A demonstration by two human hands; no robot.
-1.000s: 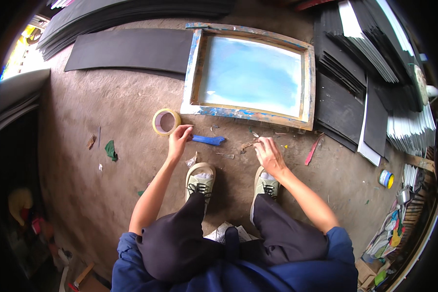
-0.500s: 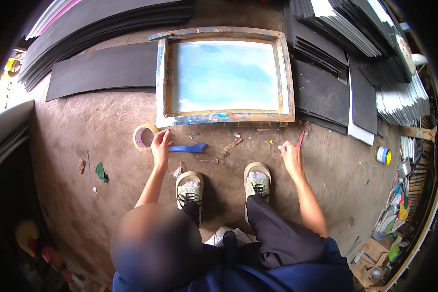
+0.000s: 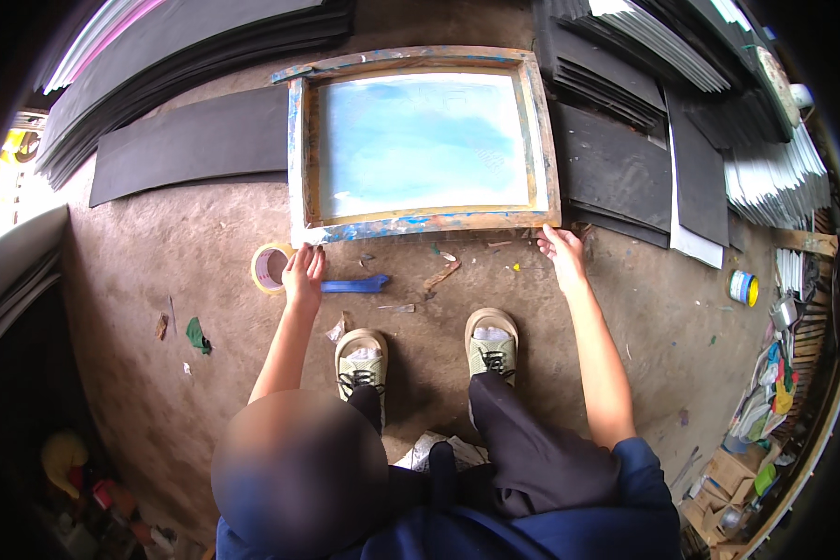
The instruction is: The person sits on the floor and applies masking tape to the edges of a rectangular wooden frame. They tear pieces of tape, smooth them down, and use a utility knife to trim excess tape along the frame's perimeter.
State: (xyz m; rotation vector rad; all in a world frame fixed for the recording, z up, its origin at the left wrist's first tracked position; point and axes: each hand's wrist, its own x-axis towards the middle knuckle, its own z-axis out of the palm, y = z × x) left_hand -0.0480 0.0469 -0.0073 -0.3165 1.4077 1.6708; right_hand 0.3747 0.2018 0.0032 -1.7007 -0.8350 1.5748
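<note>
A paint-stained wooden screen frame (image 3: 420, 225) with a pale blue and white panel lies in front of me. My left hand (image 3: 304, 273) has its fingers together, their tips at the frame's near left corner. At the near right corner, my right hand (image 3: 563, 254) grips the edge between thumb and curled fingers. Beside my left hand lie a roll of yellowish tape (image 3: 257, 269) and a flat blue tool (image 3: 356, 285). The undersides of both hands' fingertips are hard to see.
Black sheets lie in stacks at the far left (image 3: 196, 70) and right (image 3: 616, 177). Small scraps dot the floor around my shoes (image 3: 491, 350). A yellow-and-blue tin (image 3: 742, 287) stands at right, near clutter along the wall. A blurred round patch covers the lower left.
Both hands have moved up to the frame's near corners, the right one farther. The red object beside my right hand is now mostly hidden. The view has shifted slightly.
</note>
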